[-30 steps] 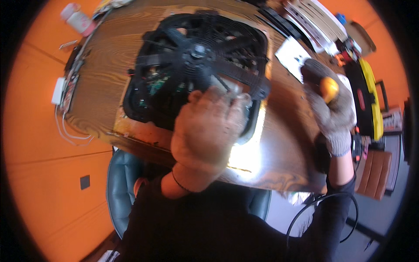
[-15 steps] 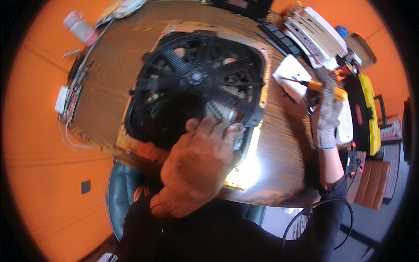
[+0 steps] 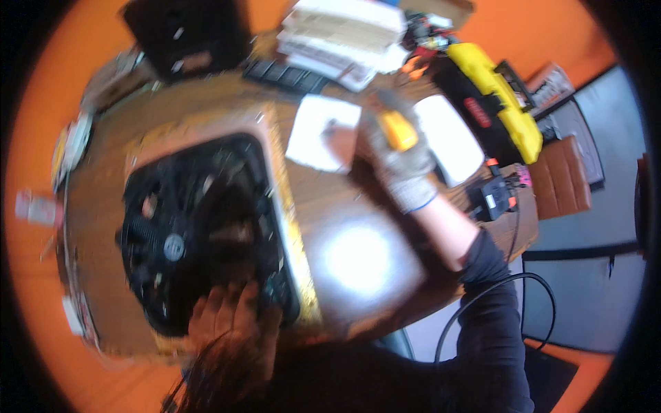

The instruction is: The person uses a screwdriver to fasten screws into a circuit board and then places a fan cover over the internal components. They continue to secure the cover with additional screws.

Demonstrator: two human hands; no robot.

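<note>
A black fan assembly [image 3: 174, 246] with a round hub sits in a shallow frame [image 3: 295, 237] with a worn yellow edge, on the wooden table. My left hand [image 3: 231, 320], in a work glove, lies on the fan's near edge with its fingers stretched out; hair and shadow hide part of it. To the right, my gloved right hand [image 3: 403, 162] is closed round a yellow-handled screwdriver [image 3: 398, 131]. The screwdriver's shaft is blurred and hard to make out. Beside that hand lies a white sheet of paper [image 3: 322, 134], with a dark smear of shadow across it.
A white flat object [image 3: 451, 141] lies right of my right hand. Beyond it stands a black and yellow toolbox [image 3: 497, 103]. White boxes [image 3: 344, 34], a dark keyboard-like strip [image 3: 286, 76] and a black panel [image 3: 189, 38] line the far side. Glare marks the tabletop [image 3: 361, 261].
The view has swung to the right, so the fan now sits further left and lower. My right hand still grips the screwdriver, now over the paper's right side. My left hand stays on the fan's near edge.
</note>
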